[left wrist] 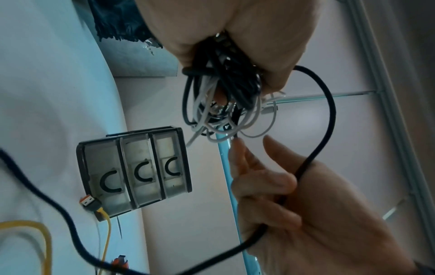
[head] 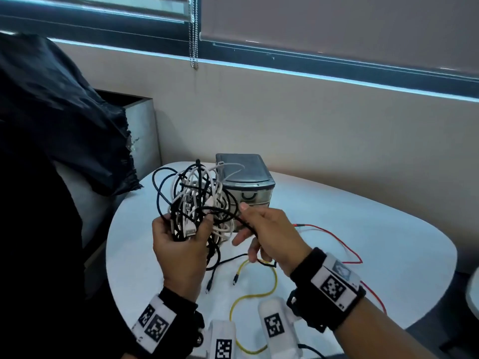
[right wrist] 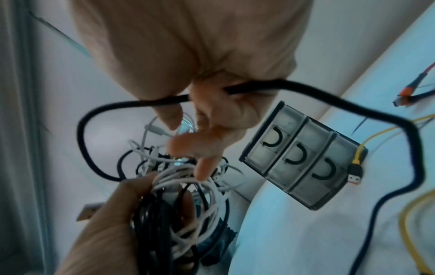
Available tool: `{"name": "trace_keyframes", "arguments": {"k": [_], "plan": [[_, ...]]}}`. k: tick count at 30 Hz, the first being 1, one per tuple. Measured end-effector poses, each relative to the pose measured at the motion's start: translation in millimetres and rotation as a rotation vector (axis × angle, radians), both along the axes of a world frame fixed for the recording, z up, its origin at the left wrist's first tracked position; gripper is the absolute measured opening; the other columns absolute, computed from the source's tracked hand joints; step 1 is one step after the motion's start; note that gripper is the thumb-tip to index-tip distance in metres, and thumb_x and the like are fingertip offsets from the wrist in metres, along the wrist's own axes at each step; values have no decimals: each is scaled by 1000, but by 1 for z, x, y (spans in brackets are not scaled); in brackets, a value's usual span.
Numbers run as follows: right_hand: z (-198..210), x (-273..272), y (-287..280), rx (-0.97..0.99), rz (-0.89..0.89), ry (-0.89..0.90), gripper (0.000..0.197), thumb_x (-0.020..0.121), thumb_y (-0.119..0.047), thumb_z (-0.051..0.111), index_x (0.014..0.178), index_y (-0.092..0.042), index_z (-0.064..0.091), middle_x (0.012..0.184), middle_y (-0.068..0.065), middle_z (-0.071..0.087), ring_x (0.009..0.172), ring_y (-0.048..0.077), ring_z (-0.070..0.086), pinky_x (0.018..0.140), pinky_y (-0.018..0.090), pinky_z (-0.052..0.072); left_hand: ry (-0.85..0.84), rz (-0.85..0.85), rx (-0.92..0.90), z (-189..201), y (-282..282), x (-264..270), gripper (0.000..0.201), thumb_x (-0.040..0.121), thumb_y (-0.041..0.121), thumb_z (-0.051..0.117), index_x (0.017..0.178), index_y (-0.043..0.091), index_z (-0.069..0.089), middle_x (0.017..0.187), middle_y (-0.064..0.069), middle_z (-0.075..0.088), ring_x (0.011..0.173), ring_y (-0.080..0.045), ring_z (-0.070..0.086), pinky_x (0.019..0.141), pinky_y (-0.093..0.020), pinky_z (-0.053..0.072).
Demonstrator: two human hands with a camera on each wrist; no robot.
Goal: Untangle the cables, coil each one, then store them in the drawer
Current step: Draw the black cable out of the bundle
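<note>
My left hand [head: 178,237] grips a tangled bundle of black and white cables [head: 197,198] and holds it up above the white table [head: 337,229]. My right hand [head: 261,229] pinches one thick black cable [head: 233,216] that runs out of the bundle, with the other fingers spread. In the right wrist view that black cable [right wrist: 306,91] passes through the hand and trails down to the table. Behind the bundle stands the small grey drawer unit [head: 248,182], its three drawers [left wrist: 139,173] closed. A yellow cable [head: 261,294] and a red cable [head: 344,244] lie loose on the table.
A dark cloth-covered shape [head: 51,112] and a grey box [head: 140,130] stand at the left. The table's curved front edge is close to me. White tagged blocks [head: 277,327] sit at its near edge. A wall with blinds [head: 337,22] is behind.
</note>
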State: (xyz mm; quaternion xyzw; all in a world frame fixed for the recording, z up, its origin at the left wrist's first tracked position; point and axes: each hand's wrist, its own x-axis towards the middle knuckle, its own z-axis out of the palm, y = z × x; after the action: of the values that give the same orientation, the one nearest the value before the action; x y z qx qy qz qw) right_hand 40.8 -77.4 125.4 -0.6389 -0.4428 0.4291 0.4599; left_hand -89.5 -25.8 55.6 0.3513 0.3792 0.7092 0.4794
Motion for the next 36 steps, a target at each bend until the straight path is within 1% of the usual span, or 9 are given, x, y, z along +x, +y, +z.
{"name": "trace_keyframes", "arguments": {"k": [6,10,13,16,20,23,26,29,36], "plan": [[-5,0,12,-81,65,64,51,94,-57,50,104,-11,69,79,19,73,28,13,37,37,18,21,-23,-162,-24,-3,-7,9,42,72,-6,82,98,16,56,90,-4,73,83,-23,69,85,-55,57],[-13,-2,16,31,21,-42,28,96,-33,59,82,-9,62,63,9,66,30,14,36,33,19,28,-152,-388,5,0,-11,5,41,64,1,65,104,11,59,95,-12,71,89,-29,68,73,-41,59],[-13,3,17,145,-39,-48,28,98,-17,58,77,2,57,49,-6,52,32,4,38,36,16,30,-175,-528,8,1,-5,0,55,63,6,68,117,2,60,105,-20,70,96,-34,66,85,-48,54],[-13,5,16,243,-21,-100,26,97,-11,59,71,-7,56,44,-13,50,35,0,44,40,10,33,-173,-585,-30,-2,2,-6,57,67,1,66,124,-1,58,111,-23,70,100,-35,68,80,-41,58],[-17,5,19,324,-72,-133,22,91,-12,69,80,6,64,64,4,64,54,8,60,59,27,56,-190,-626,-34,-5,5,-11,67,57,10,77,122,3,61,109,-20,72,96,-33,71,77,-45,61],[-15,7,19,300,-74,-159,22,90,-17,70,79,2,68,70,15,70,57,13,64,65,36,57,-193,-641,-44,-6,7,-14,64,58,5,75,121,3,61,107,-19,72,95,-33,71,75,-46,62],[-12,14,17,308,-63,-302,27,91,-22,69,70,-5,66,65,13,66,57,17,61,60,32,49,-220,-667,-62,-7,9,-18,66,59,4,76,122,0,60,104,-20,72,92,-33,72,71,-48,61],[-5,31,17,339,-125,-612,36,92,-30,65,59,-20,56,51,-9,52,48,5,45,53,23,39,-221,-677,-78,-7,13,-25,93,47,17,94,129,-2,56,115,-24,69,99,-36,70,79,-49,60],[-10,42,23,408,-166,-768,21,96,-34,56,83,-21,65,63,-4,62,58,17,59,60,37,51,-231,-728,-109,-6,13,-23,88,56,16,87,135,1,53,127,-30,62,114,-47,62,88,-53,57]]}}
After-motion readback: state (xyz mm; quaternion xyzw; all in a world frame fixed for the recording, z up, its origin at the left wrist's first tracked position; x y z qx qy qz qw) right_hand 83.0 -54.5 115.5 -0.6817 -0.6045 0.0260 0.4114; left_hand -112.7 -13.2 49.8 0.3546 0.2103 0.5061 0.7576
